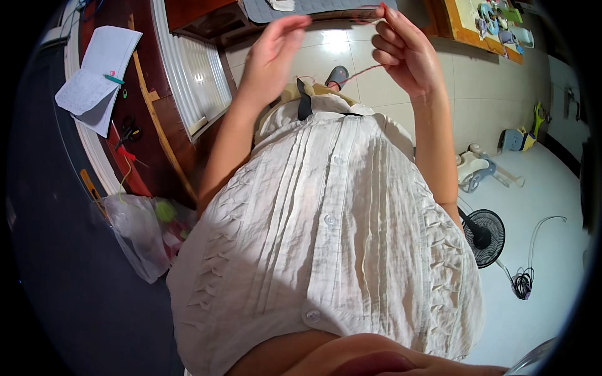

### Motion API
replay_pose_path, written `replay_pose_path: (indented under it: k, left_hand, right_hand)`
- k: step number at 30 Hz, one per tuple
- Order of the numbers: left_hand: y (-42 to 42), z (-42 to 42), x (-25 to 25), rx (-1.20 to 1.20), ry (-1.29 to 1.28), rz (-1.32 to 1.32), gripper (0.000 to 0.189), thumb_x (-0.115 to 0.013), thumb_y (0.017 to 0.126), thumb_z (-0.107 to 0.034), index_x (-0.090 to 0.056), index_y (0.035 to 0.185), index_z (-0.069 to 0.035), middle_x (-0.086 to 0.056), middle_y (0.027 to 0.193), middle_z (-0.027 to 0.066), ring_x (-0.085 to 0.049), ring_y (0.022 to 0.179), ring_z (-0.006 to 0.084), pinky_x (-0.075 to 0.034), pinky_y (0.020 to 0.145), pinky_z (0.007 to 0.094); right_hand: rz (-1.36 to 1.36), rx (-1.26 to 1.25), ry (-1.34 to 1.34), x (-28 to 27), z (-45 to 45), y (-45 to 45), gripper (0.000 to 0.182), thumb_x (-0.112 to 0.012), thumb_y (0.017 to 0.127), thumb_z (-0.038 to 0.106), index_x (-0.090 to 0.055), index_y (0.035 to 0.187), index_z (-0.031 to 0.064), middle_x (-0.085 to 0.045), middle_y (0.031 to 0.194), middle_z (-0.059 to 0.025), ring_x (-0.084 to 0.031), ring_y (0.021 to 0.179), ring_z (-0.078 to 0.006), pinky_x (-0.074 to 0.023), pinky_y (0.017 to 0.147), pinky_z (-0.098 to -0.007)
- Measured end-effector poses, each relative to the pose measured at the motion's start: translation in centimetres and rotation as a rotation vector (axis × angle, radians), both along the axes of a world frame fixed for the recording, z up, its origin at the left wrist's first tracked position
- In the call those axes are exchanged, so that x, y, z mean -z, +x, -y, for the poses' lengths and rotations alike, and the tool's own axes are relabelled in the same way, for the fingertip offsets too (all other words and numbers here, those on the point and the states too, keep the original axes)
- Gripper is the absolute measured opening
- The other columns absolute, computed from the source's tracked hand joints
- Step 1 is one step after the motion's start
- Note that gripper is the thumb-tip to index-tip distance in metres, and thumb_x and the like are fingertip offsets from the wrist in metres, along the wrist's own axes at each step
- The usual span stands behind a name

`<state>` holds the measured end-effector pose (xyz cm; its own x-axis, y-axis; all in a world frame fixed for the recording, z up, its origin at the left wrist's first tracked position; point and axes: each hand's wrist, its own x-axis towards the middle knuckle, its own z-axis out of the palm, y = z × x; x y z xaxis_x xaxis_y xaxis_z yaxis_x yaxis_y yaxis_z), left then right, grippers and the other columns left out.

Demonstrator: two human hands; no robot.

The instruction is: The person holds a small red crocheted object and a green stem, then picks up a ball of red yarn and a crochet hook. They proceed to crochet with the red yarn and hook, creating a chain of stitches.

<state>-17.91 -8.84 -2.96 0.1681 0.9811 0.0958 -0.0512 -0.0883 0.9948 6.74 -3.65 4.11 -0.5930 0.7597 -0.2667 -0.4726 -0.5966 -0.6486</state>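
My right hand [407, 51] is raised at the top of the view, its thumb and forefinger pinching a thin red thread [383, 6] while the other fingers curl in. From that hand's lower side a red cord [360, 74] slants down toward my lap. Facing it, my left hand [275, 58] is blurred by motion, fingers pointing right. Whether thread lies between its fingertips is unclear. Faint red strands [362, 20] show near the right hand, in the gap between the two hands. A black strap [304, 101] lies at my lap, above the pale buttoned shirt [329, 197].
On the brown wooden surface at left lie an open notebook [101, 75], a green pen [113, 79] and black scissors [128, 131]. A plastic bag [136, 230] hangs below. At right are a black fan [482, 237], a coiled cable [523, 283] and a shelf [489, 42] of small items.
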Motion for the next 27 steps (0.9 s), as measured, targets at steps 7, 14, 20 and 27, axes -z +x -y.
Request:
replay_pose_path:
  k: [7,14,20,27]
  left_hand:
    - [3.3,-0.8,-3.3,0.378,-0.315,0.877,0.062,-0.037,0.102,-0.05,-0.038,0.14,0.0,-0.054,0.132,0.0167,-0.059,0.115,0.0283,-0.05,0.094,0.0384]
    - [0.9,0.2,-2.8,0.383,-0.518,0.83,0.053,-0.036,0.105,-0.042,-0.046,0.136,-0.001,-0.055,0.128,0.015,-0.052,0.111,0.0224,-0.05,0.074,0.0261]
    - [0.2,1.1,-2.6,0.512,-0.657,0.471,0.031,-0.046,0.105,-0.026,-0.06,0.105,0.002,-0.042,0.069,-0.0054,-0.027,0.052,-0.0008,-0.02,0.043,0.0156]
    - [-3.1,2.0,-1.1,0.456,-0.666,0.344,0.028,-0.05,0.104,-0.023,-0.062,0.092,0.0,-0.039,0.063,-0.0088,-0.024,0.049,-0.0014,-0.017,0.041,0.0167]
  right_hand:
    - [-0.034,0.244,-0.008,-4.5,0.0,-5.4,0.018,-0.048,0.103,0.025,-0.053,0.105,0.0081,-0.042,0.069,0.0053,-0.044,0.063,-0.0081,-0.0445,0.066,-0.0273]
    - [0.055,0.242,0.019,-2.9,-0.6,-1.6,0.018,-0.051,0.102,0.027,-0.056,0.105,0.0102,-0.044,0.069,0.0065,-0.047,0.064,-0.0078,-0.0479,0.07,-0.0295]
    - [0.199,0.222,-0.033,-2.4,0.1,-1.9,0.02,-0.053,0.101,0.029,-0.057,0.103,0.0091,-0.049,0.068,0.0066,-0.051,0.063,-0.0077,-0.0508,0.07,-0.0302]
    - [0.21,0.403,0.064,-2.3,-1.5,0.4,0.018,-0.052,0.102,0.026,-0.059,0.102,0.0094,-0.056,0.07,0.0062,-0.059,0.067,-0.008,-0.0548,0.071,-0.0305]
